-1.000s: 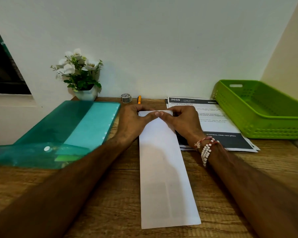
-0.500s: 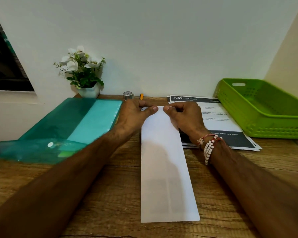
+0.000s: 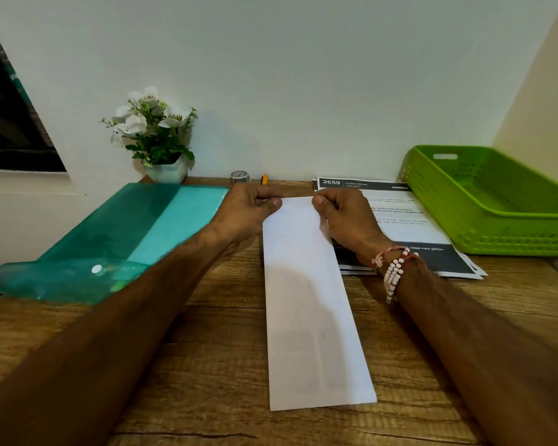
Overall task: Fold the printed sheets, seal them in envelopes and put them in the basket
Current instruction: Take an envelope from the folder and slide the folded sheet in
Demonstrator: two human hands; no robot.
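The wooden desk (image 3: 207,365) starts at its near edge, and just inside that edge lies the near short end of the long, narrow white paper strip (image 3: 313,300), which I take for a sheet folded lengthwise. It lies flat between my 2 forearms, with its long axis running straight away from me toward the wall.

Both hands meet it at the far short end. My left hand (image 3: 248,210) pinches the far-left corner, thumb on top and fingers curled, and my right hand (image 3: 345,217) pinches the far-right corner likewise. The whole free length therefore lies on my side of the hands. I judge the next fold brings that far end back toward me.

The stack of white printed sheets with black bands (image 3: 400,220) lies just right of the strip. Beyond it, the lime-green perforated plastic basket (image 3: 496,204) sits at the desk's far-right corner.
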